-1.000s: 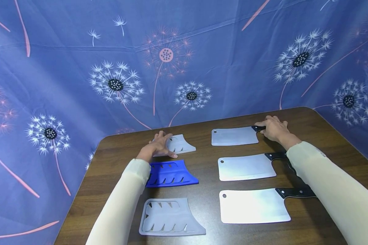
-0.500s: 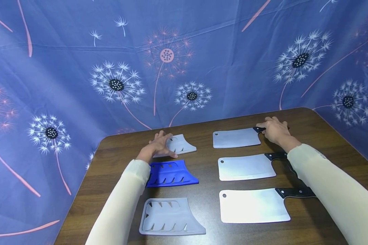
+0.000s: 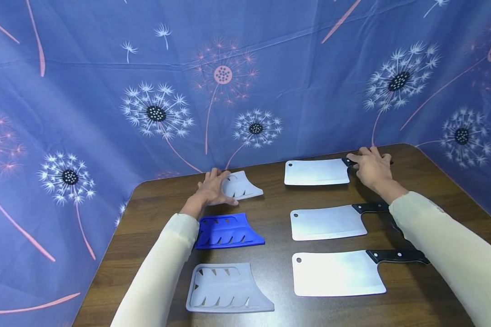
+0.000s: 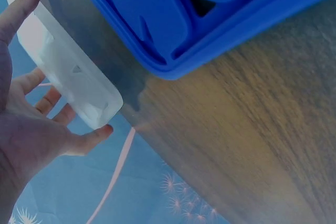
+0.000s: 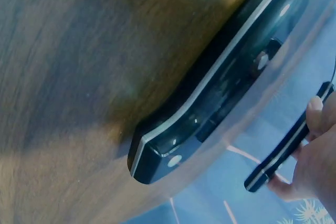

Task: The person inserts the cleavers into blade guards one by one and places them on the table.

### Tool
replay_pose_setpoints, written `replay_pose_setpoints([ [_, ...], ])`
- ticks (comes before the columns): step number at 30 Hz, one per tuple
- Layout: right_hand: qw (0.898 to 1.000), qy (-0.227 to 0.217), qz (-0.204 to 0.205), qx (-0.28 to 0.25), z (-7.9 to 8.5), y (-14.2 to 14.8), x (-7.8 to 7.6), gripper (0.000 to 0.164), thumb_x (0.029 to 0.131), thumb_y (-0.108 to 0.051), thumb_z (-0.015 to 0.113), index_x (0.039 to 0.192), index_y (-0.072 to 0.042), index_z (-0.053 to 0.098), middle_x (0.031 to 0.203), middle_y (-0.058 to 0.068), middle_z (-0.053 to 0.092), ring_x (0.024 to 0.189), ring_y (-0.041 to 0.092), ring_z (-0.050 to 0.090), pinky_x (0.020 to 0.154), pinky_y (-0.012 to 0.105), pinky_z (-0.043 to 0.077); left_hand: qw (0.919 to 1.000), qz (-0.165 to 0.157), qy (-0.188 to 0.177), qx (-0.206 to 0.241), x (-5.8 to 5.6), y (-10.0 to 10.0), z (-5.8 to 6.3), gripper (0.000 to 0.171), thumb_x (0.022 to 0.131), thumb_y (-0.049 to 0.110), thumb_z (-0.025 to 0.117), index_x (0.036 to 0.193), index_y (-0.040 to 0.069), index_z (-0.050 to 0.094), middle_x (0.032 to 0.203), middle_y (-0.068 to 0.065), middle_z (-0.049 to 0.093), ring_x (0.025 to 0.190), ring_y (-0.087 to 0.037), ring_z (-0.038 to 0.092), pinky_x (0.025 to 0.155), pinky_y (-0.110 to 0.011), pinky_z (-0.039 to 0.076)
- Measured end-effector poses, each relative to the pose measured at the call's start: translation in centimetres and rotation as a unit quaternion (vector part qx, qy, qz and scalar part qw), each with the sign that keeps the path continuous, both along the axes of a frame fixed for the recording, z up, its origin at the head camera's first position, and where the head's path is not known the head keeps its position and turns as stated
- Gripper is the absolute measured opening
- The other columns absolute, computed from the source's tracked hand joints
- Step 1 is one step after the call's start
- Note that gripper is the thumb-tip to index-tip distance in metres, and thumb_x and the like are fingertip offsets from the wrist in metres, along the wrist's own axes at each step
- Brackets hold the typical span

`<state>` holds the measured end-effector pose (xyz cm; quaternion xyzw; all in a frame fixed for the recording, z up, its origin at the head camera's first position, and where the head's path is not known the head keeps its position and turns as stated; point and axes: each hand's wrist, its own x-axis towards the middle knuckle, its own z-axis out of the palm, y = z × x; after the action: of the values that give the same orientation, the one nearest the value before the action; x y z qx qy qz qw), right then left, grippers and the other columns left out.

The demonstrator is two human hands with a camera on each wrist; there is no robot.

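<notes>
At the far left of the table, my left hand (image 3: 212,188) holds a white slotted plastic blade guard (image 3: 240,185). In the left wrist view the thumb is on one side of this guard (image 4: 73,69) and the fingers are along the other; it is tilted up off the wood. Across from it, my right hand (image 3: 372,169) grips the black handle of the farthest cleaver (image 3: 317,172). That cleaver's blade points left, raised over the table with a dark shadow edge below. The right wrist view shows fingers and thumb around the handle (image 5: 286,142), its butt sticking out.
Nearer on the left lie a blue blade guard (image 3: 229,230) and a pale grey one (image 3: 229,288). Two more cleavers lie on the right, a middle one (image 3: 327,222) and a front one (image 3: 335,274). Behind the wooden table (image 3: 147,204) hangs a blue dandelion-print cloth (image 3: 294,91).
My right hand has lifted the far cleaver, its blade moving up and turning brighter. My left hand has raised the white guard slightly. The other guards and cleavers stay put.
</notes>
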<state>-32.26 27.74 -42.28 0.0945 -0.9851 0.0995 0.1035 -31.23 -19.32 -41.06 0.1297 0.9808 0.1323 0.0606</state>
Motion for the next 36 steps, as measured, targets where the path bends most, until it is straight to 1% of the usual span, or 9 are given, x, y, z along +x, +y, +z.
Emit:
replay_pose_setpoints([
  [6,0.998,0.055,-0.001,-0.014,0.7,0.1,0.4,0.059,0.080,0.010,0.058,0.137,-0.005,0.050,0.120,0.026,0.044,0.109,0.046,0.033,0.088,0.069,0.020,0.9984,0.003,0.054,0.014,0.2,0.3,0.4,0.108,0.061,0.052,0.086,0.149,0.020,0.034,0.138,-0.012,0.032,0.126,-0.033,0.030,0.093,-0.068,0.030],
  [9,0.997,0.077,-0.003,-0.025,1.1,0.1,0.6,0.060,0.081,0.011,0.054,0.138,-0.006,0.049,0.117,0.026,0.043,0.109,0.046,0.032,0.091,0.070,0.017,0.9960,0.006,0.086,0.023,0.4,0.4,0.6,0.107,0.061,0.051,0.087,0.149,0.019,0.034,0.140,-0.012,0.032,0.126,-0.033,0.030,0.091,-0.066,0.031],
  [13,0.993,0.109,-0.001,-0.036,1.7,-0.1,1.0,0.062,0.079,0.013,0.053,0.138,-0.007,0.050,0.113,0.024,0.043,0.108,0.046,0.032,0.094,0.070,0.016,0.9917,0.007,0.123,0.036,0.7,0.6,0.9,0.107,0.061,0.050,0.087,0.148,0.020,0.035,0.141,-0.012,0.031,0.127,-0.033,0.029,0.090,-0.064,0.030],
  [19,0.987,0.153,0.010,-0.046,2.9,-0.8,1.8,0.065,0.074,0.016,0.055,0.134,-0.009,0.052,0.112,0.025,0.043,0.107,0.046,0.033,0.096,0.069,0.014,0.9857,0.001,0.163,0.043,1.2,0.8,1.6,0.107,0.061,0.052,0.086,0.149,0.021,0.033,0.142,-0.012,0.031,0.130,-0.034,0.028,0.091,-0.067,0.029],
  [24,0.983,0.174,0.018,-0.055,3.7,-1.5,2.3,0.067,0.073,0.017,0.057,0.134,-0.010,0.054,0.115,0.025,0.045,0.110,0.046,0.034,0.099,0.068,0.012,0.9792,0.000,0.197,0.048,1.3,0.9,2.1,0.109,0.059,0.052,0.087,0.149,0.020,0.034,0.141,-0.012,0.032,0.129,-0.033,0.027,0.090,-0.067,0.029],
  [28,0.981,0.187,0.015,-0.057,4.1,-2.0,2.5,0.067,0.072,0.017,0.059,0.133,-0.010,0.055,0.116,0.025,0.045,0.110,0.046,0.035,0.099,0.068,0.012,0.9738,-0.003,0.221,0.053,1.4,0.9,2.2,0.109,0.059,0.052,0.087,0.149,0.020,0.034,0.141,-0.013,0.031,0.130,-0.034,0.026,0.091,-0.068,0.027],
  [36,0.971,0.228,0.023,-0.070,4.7,-2.7,2.7,0.068,0.071,0.020,0.057,0.131,-0.010,0.058,0.114,0.025,0.047,0.108,0.045,0.037,0.098,0.066,0.014,0.9653,0.002,0.255,0.055,1.8,1.0,2.8,0.109,0.058,0.051,0.088,0.148,0.020,0.034,0.142,-0.013,0.030,0.131,-0.036,0.025,0.091,-0.068,0.026],
])
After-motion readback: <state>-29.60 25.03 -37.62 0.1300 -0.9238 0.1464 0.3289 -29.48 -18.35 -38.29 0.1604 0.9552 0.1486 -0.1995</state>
